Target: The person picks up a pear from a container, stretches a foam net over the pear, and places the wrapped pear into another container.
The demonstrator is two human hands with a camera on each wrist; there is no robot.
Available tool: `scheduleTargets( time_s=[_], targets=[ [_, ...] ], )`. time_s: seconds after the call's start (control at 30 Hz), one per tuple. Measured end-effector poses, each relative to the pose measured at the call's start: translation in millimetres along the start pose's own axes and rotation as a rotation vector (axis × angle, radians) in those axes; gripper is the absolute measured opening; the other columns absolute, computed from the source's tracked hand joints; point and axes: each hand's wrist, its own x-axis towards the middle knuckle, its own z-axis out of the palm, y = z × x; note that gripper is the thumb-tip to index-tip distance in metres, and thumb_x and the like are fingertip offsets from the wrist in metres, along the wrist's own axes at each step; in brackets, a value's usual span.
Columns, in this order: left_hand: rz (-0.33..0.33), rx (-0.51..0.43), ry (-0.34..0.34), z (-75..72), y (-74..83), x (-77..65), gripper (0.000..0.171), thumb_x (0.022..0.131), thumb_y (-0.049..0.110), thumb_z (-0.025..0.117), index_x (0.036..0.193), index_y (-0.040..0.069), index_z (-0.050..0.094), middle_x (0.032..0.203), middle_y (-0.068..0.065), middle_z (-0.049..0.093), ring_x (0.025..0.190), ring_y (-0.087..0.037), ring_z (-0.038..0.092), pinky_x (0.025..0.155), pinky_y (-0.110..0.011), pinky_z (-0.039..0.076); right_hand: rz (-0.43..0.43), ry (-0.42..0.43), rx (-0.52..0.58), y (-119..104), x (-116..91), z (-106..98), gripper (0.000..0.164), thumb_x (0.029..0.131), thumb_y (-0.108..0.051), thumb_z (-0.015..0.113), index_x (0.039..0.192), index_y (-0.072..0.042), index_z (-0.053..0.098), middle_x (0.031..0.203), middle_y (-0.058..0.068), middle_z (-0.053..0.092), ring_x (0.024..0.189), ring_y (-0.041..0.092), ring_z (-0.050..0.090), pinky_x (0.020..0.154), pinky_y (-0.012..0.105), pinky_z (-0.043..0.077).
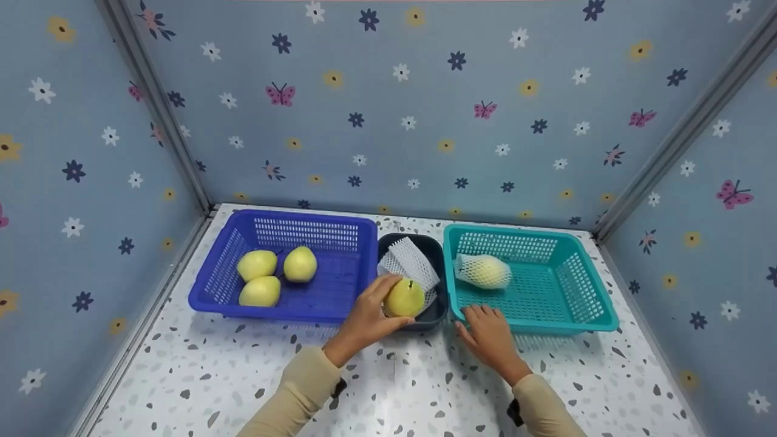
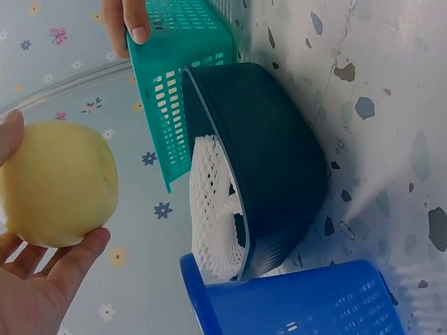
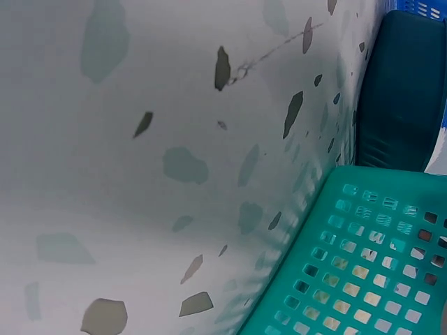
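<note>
My left hand [image 1: 367, 312] holds a yellow-green pear [image 1: 404, 298] over the front of the small dark tub [image 1: 437, 321], with thumb and fingers around its sides. White foam net sleeves [image 1: 413, 261] lie in that tub. In the left wrist view the pear [image 2: 59, 185] is bare. My right hand [image 1: 488, 337] is at the front left rim of the teal basket [image 1: 583, 325]; its thumb is outside the wall and its fingers reach over the rim. Inside this basket lies a pear in a foam net [image 1: 484, 271].
A blue-purple basket [image 1: 340, 309] stands left of the tub, with three bare pears [image 1: 300, 264] in its left and middle part. The containers stand side by side on a speckled white table [image 1: 388, 388]. Patterned panels [image 1: 388, 133] enclose the back and both sides.
</note>
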Motion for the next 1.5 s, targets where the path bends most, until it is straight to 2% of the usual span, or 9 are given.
scheduleTargets(
  time_s=[0.2,0.37,0.53,0.73,0.93,1.1,1.23,1.37,1.5],
  targets=[
    [0.013,-0.010,0.009,2.2,1.3,-1.1,0.073,0.059,0.023,0.081,0.122,0.009,0.046,0.120,-0.005,0.048,0.110,-0.018,0.046,0.088,-0.032,0.041,0.003,-0.024,0.035,0.7,1.5,-2.2,0.029,0.086,-0.033,0.052,0.104,-0.011,0.056,0.096,0.005,0.058,0.090,0.023,0.052,0.074,0.042,0.038],
    [-0.003,-0.033,-0.001,3.7,1.7,-2.7,0.074,0.059,0.025,0.081,0.122,0.007,0.046,0.121,-0.004,0.047,0.110,-0.017,0.046,0.087,-0.030,0.042,0.049,-0.028,0.178,-1.4,6.0,-11.3,0.029,0.088,-0.029,0.051,0.109,-0.010,0.055,0.101,0.004,0.056,0.095,0.021,0.051,0.078,0.042,0.038],
    [0.008,-0.046,-0.009,4.0,2.3,-3.7,0.074,0.061,0.028,0.080,0.123,0.004,0.046,0.122,-0.004,0.047,0.111,-0.017,0.045,0.088,-0.030,0.041,0.065,0.008,0.422,-11.2,18.4,-30.4,0.036,0.089,-0.024,0.051,0.121,-0.009,0.048,0.115,0.003,0.050,0.107,0.020,0.045,0.087,0.045,0.035],
    [0.040,-0.039,-0.009,4.3,3.4,-4.6,0.074,0.063,0.033,0.077,0.124,0.006,0.045,0.122,-0.005,0.047,0.111,-0.018,0.045,0.090,-0.033,0.040,0.033,-0.076,0.812,-36.9,40.6,-55.9,0.052,0.088,-0.017,0.053,0.135,-0.015,0.031,0.135,0.004,0.033,0.124,0.019,0.029,0.096,0.049,0.027],
    [0.040,-0.058,-0.029,5.7,4.7,-7.5,0.073,0.064,0.031,0.077,0.126,0.011,0.043,0.123,-0.004,0.046,0.109,-0.015,0.046,0.086,-0.030,0.042,-0.044,-0.162,1.042,-63.3,59.7,-80.1,0.060,0.083,-0.003,0.057,0.134,0.001,0.026,0.135,0.017,0.030,0.121,0.030,0.033,0.095,0.047,0.030],
    [0.040,-0.049,-0.038,5.6,5.8,-9.9,0.072,0.066,0.033,0.076,0.126,0.010,0.044,0.123,-0.004,0.046,0.107,-0.014,0.047,0.083,-0.027,0.044,0.002,-0.199,1.097,-79.0,65.8,-91.2,0.058,0.082,-0.009,0.062,0.131,0.000,0.032,0.128,0.015,0.040,0.112,0.027,0.044,0.089,0.039,0.040],
    [0.034,-0.057,-0.050,5.2,6.5,-12.3,0.072,0.065,0.032,0.076,0.125,0.009,0.044,0.124,-0.004,0.045,0.106,-0.015,0.048,0.082,-0.027,0.044,0.024,-0.174,1.112,-82.1,66.1,-88.1,0.056,0.079,-0.011,0.065,0.126,0.002,0.039,0.120,0.013,0.048,0.104,0.024,0.050,0.085,0.034,0.044],
    [0.047,-0.059,-0.052,6.2,7.4,-13.0,0.072,0.066,0.033,0.076,0.125,0.008,0.044,0.124,-0.004,0.045,0.106,-0.016,0.048,0.082,-0.027,0.045,0.020,-0.143,1.115,-81.5,64.8,-86.0,0.056,0.077,-0.011,0.067,0.123,0.007,0.041,0.117,0.014,0.051,0.101,0.025,0.053,0.082,0.033,0.045],
    [0.074,-0.057,-0.043,7.8,7.8,-12.8,0.072,0.066,0.033,0.076,0.124,0.005,0.045,0.123,-0.004,0.046,0.107,-0.017,0.047,0.084,-0.029,0.044,0.022,-0.120,1.107,-80.8,62.6,-85.7,0.056,0.076,-0.010,0.067,0.123,0.006,0.043,0.117,0.014,0.051,0.101,0.024,0.053,0.082,0.032,0.046]
  ],
)
